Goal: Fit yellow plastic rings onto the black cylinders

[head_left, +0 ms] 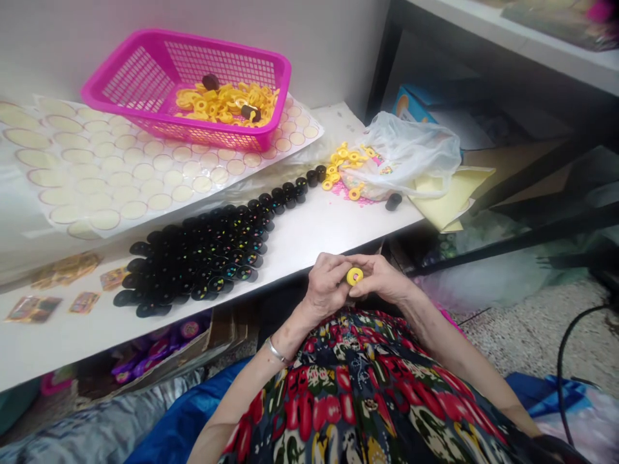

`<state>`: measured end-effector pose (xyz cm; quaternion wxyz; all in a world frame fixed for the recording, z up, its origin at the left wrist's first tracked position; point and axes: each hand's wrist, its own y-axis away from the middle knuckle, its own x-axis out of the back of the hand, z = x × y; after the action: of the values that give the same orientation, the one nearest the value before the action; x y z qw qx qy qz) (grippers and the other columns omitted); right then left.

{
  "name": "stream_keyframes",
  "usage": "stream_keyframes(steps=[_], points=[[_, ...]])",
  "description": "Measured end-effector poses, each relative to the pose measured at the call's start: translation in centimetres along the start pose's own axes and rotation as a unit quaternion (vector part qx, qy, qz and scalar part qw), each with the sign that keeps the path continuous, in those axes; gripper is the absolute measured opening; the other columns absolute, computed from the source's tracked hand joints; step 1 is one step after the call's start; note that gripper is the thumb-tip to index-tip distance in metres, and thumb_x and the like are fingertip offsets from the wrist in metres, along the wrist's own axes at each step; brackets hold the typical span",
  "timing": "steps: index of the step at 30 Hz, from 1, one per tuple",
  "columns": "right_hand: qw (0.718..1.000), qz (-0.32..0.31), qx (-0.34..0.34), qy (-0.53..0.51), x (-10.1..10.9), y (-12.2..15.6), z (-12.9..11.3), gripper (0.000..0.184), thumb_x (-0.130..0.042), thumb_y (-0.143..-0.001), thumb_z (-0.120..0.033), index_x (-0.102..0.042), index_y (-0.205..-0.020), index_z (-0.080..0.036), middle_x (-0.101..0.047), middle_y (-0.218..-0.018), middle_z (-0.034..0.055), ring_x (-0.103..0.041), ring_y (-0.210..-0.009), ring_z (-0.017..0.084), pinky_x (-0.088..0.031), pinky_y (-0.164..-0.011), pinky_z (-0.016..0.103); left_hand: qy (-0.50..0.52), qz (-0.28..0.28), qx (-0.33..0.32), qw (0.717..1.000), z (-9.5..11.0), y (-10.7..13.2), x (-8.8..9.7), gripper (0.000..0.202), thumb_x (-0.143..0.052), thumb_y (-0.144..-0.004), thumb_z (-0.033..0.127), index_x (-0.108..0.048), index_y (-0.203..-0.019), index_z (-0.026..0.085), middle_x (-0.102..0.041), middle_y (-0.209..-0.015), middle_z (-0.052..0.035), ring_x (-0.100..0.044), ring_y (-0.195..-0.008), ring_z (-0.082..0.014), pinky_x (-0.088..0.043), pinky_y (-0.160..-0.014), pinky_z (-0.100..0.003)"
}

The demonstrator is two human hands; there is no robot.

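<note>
Both hands meet over my lap, just below the white table's front edge [300, 254]. My left hand [326, 287] and my right hand [382, 277] are closed together round a small yellow ring piece [354, 276] with a pink centre, pinched between the fingertips. On the table, close to the hands, lies a large packed group of black round pieces [203, 254], several with small coloured dots. A silver bracelet sits on my left wrist.
A pink basket [145, 71] with yellow rings and two dark pieces stands at the back. Sheets of round stickers [111, 174] lie under it. A clear plastic bag [406, 154] with loose yellow rings [338, 167] sits at the right end. Small printed cards [62, 270] lie left.
</note>
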<state>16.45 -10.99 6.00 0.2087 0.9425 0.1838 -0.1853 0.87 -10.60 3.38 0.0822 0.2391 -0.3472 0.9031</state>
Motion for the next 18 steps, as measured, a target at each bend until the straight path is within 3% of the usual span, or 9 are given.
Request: stream_keyframes(steps=[5,12,15,18], points=[[0.999,0.017,-0.038,0.018,-0.1,-0.1,-0.3,0.051,-0.081,-0.038,-0.007,-0.066,-0.086,-0.013,-0.063,-0.071,-0.0027,-0.056,-0.066,0.011,-0.044,-0.060,0.023,0.010,-0.002,-0.018,1.000,0.1,0.4,-0.1,0.018,-0.060,-0.073,0.019,-0.066,-0.090,0.018,-0.065,-0.084,-0.0057,-0.052,-0.076,-0.0163,-0.046,-0.067,-0.031],[0.999,-0.042,0.021,-0.010,0.7,0.8,0.9,0.064,-0.080,-0.051,-0.020,-0.062,-0.112,-0.017,-0.064,-0.097,0.0028,-0.056,-0.084,0.014,-0.045,-0.070,0.024,0.063,0.027,0.037,0.997,0.3,0.1,0.2,0.022,-0.065,-0.069,0.023,-0.066,-0.091,0.019,-0.064,-0.084,-0.0047,-0.054,-0.079,-0.0164,-0.048,-0.069,-0.031],[0.999,-0.035,0.030,-0.014,0.8,1.3,1.0,0.061,-0.079,-0.054,-0.026,-0.062,-0.112,-0.018,-0.064,-0.095,0.0033,-0.057,-0.079,0.014,-0.045,-0.066,0.024,0.068,0.025,0.039,0.997,0.7,0.0,0.2,0.022,-0.066,-0.070,0.025,-0.066,-0.090,0.019,-0.063,-0.082,-0.0042,-0.054,-0.077,-0.0161,-0.048,-0.068,-0.031],[1.000,-0.007,0.030,0.003,0.8,1.5,0.9,0.052,-0.079,-0.055,-0.022,-0.065,-0.105,-0.019,-0.065,-0.091,0.0024,-0.058,-0.077,0.013,-0.046,-0.067,0.025,0.048,0.006,0.017,0.999,1.0,0.0,0.1,0.018,-0.062,-0.073,0.024,-0.066,-0.089,0.019,-0.064,-0.084,-0.0052,-0.054,-0.078,-0.0163,-0.047,-0.069,-0.031]])
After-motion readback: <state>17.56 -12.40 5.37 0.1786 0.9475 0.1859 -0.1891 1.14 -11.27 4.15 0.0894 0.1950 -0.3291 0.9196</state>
